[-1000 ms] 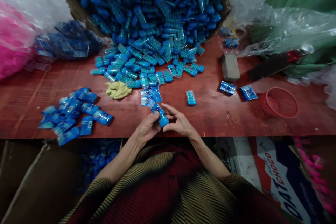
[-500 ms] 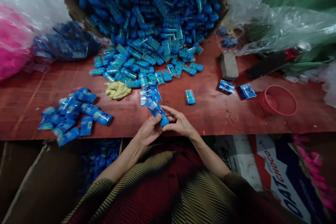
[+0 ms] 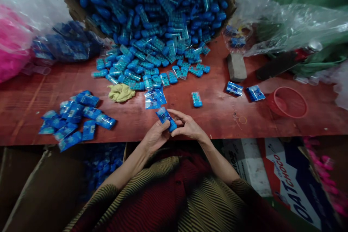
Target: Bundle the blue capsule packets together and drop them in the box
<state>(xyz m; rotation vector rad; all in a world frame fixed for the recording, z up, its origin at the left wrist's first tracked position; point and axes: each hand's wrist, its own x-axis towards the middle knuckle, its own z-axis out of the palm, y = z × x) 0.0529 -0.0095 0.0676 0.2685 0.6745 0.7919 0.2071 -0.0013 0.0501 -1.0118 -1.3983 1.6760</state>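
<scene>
A small blue candy container with a printed blue sleeve is held between both hands, tilted, just above the table's front edge. My left hand pinches it with the thumb on top. Across from it, my right hand grips the lower right end with thumb and fingers. Behind the hands lie several flat blue printed sleeves. One unsleeved container of blue candy balls rests to the right. Many more such containers spill out at the back. A heap of sleeved containers lies on the left.
A torn cardboard box frames the container pile. Yellow putty-like lump sits left of the sleeves. To the right are a grey block, two sleeved packs, a red basket and a dark tool.
The container in my hands has turned slightly and moved a little to the right, with more of the sleeve covering its blue end. Both hands keep their grip.
</scene>
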